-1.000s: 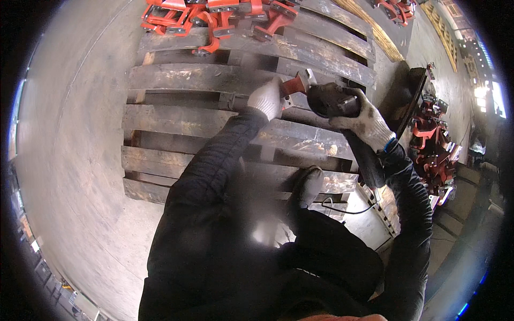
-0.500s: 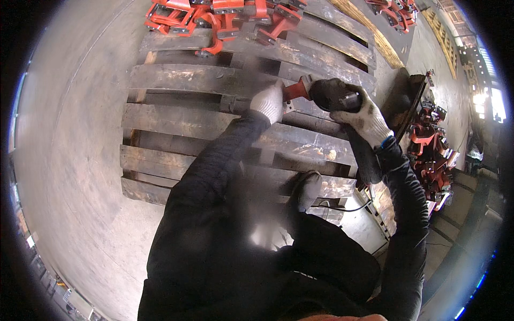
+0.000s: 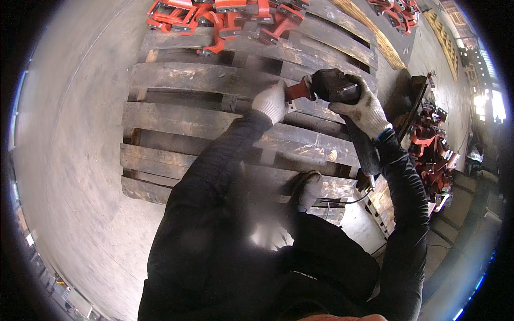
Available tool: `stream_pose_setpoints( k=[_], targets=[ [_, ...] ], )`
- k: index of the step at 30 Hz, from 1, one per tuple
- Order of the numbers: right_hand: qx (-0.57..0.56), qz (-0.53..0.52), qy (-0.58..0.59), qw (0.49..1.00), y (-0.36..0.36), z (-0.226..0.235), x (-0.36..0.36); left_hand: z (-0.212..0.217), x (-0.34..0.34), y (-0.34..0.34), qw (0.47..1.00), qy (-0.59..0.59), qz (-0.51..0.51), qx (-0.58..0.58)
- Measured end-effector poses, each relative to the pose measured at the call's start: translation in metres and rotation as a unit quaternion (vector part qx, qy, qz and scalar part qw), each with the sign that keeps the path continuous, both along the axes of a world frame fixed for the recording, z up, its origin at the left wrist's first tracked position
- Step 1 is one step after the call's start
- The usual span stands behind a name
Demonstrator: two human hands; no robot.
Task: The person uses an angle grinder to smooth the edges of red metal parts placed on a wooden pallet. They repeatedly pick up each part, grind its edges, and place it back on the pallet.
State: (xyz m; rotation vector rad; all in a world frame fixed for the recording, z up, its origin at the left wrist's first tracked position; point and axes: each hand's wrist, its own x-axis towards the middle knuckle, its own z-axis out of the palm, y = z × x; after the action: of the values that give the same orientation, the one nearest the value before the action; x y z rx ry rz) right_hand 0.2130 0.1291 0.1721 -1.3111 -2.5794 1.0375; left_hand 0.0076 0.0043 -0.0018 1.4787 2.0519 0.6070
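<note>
My left hand (image 3: pixel 272 100), in a white work glove, is closed on a small red metal part (image 3: pixel 297 91) resting on a wooden pallet (image 3: pixel 203 80). My right hand (image 3: pixel 363 110), also gloved, grips a dark angle grinder (image 3: pixel 336 85) whose head sits right against the red part. The grinder's body runs down along my right forearm and its black cable (image 3: pixel 353 200) trails off near my foot. Both sleeves are black.
Several red painted metal brackets (image 3: pixel 225 13) lie at the pallet's far end. More red parts (image 3: pixel 428 150) are stacked at the right beside a dark metal frame (image 3: pixel 415 101). My shoe (image 3: pixel 308 190) rests on the pallet's near boards. Bare concrete floor (image 3: pixel 69 160) spreads to the left.
Both hands, the grinder and the red part have shifted slightly up and to the right in the picture; the grips look the same.
</note>
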Motion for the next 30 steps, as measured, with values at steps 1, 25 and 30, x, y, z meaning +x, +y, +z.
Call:
stream_pose_setpoints(
  k=[1,25,30],
  targets=[
    [-0.006,-0.012,-0.003,1.000,-0.001,0.000,-0.004,0.001,-0.001,-0.001,1.000,-0.022,0.004,-0.001],
    [-0.130,0.121,0.097,0.979,0.046,-0.057,0.059,0.004,0.004,-0.001,0.999,-0.024,0.022,0.013],
    [-0.037,0.141,0.085,0.986,0.023,-0.072,0.105,-0.038,-0.001,-0.004,0.994,0.058,-0.007,0.092]
  ],
)
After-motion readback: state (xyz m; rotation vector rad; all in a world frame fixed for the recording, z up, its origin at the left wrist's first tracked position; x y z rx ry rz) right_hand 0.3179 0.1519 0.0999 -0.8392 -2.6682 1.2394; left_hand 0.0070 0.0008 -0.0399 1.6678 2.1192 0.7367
